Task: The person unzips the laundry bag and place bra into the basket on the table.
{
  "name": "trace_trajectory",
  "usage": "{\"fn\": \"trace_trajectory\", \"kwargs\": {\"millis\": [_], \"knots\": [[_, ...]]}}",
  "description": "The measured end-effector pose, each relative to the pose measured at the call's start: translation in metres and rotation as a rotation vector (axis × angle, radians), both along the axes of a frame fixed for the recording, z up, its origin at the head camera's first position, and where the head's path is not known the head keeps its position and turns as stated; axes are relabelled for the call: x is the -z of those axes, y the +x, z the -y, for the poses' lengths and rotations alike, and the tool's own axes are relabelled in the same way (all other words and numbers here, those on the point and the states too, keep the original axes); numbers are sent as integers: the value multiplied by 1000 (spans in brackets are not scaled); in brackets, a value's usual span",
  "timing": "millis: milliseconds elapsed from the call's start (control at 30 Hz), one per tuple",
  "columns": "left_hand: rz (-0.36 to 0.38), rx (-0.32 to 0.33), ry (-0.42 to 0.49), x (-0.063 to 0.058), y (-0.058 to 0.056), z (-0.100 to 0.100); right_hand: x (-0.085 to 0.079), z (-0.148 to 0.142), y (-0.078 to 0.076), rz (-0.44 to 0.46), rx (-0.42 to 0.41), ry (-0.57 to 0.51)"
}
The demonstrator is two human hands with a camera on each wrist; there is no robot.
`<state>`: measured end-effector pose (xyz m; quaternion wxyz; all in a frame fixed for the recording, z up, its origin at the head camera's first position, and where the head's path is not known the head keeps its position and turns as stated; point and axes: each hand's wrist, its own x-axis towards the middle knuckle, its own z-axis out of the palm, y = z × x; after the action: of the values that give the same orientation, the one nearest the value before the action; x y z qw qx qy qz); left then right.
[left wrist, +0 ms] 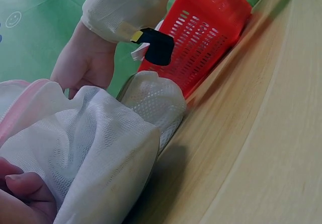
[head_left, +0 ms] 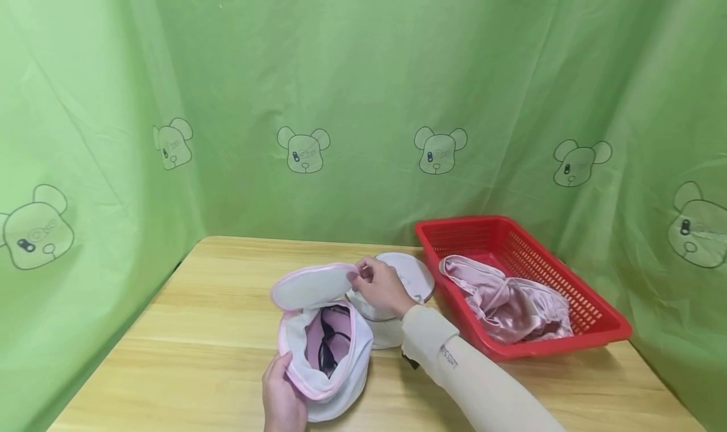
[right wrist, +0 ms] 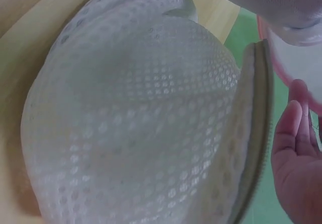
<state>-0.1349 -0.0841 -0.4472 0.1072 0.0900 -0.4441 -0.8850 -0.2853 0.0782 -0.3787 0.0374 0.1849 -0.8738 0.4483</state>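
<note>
A white mesh laundry bag [head_left: 354, 388] with pink trim stands unzipped at the front of the table, its round lid [head_left: 312, 287] folded up. Inside it lie pink fabric [head_left: 341, 321] and a black strap-like piece [head_left: 326, 356]. My left hand [head_left: 284, 397] grips the bag's near left rim, thumb over the pink edge. With thumb and fingers, my right hand [head_left: 383, 287] pinches the lid's right edge. Just behind, partly covered by that hand, is a second white mesh bag [head_left: 389, 334]; its zipper [right wrist: 261, 108] shows in the right wrist view.
A red plastic basket [head_left: 602, 340] stands at the right of the wooden table [head_left: 227, 306], holding a shiny pink garment [head_left: 511, 312]. Its left wall is beside the second bag. Green curtain [head_left: 363, 104] with bear faces hangs behind and along both sides.
</note>
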Motion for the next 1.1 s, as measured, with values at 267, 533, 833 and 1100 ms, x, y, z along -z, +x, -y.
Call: {"fn": "trace_trajectory", "kwargs": {"millis": [267,533,833,1100], "knots": [[22,-15,-21,2,-1,-1,3,2,-5,4,60,-34],[42,-35,-38,2,0,-2,4,3,-8,28,64,-30],[32,-38,-38,3,-1,-2,3,4,-11,43,113,-24],[34,-41,-29,3,-2,-2,3,5,-12,76,129,-22]]}}
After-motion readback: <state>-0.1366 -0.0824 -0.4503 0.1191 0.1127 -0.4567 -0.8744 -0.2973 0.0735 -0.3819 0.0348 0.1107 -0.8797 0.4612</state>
